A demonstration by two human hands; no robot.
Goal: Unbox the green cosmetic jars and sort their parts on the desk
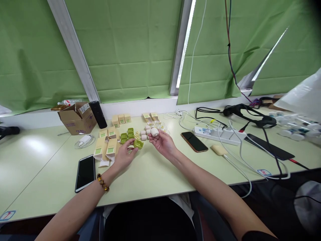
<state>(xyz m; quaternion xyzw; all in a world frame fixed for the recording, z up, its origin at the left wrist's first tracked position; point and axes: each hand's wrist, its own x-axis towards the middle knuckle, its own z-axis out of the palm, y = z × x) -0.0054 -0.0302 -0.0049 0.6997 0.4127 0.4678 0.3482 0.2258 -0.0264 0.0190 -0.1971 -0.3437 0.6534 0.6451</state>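
Observation:
My left hand point(126, 153) grips a small green cup-like piece point(138, 144) between thumb and fingers, its hollow side tilted upward. In my right hand point(162, 143) is a small white rounded piece point(154, 132), held at the fingertips just right of the green one; the two are apart. Behind my hands stand several more green cup-like pieces point(123, 135), a group of tiny yellow parts point(136, 134) and several white rounded pieces point(143, 135). Opened small cardboard boxes point(111, 147) with green labels lie left of my left hand.
A phone point(85, 172) lies front left, another phone point(194, 141) to the right. Further right are a white power strip point(220, 134) with trailing cables, a cream-coloured case point(218, 150) and a black headset point(250, 115). A brown carton point(78, 120) and black cylinder point(98, 114) stand back left.

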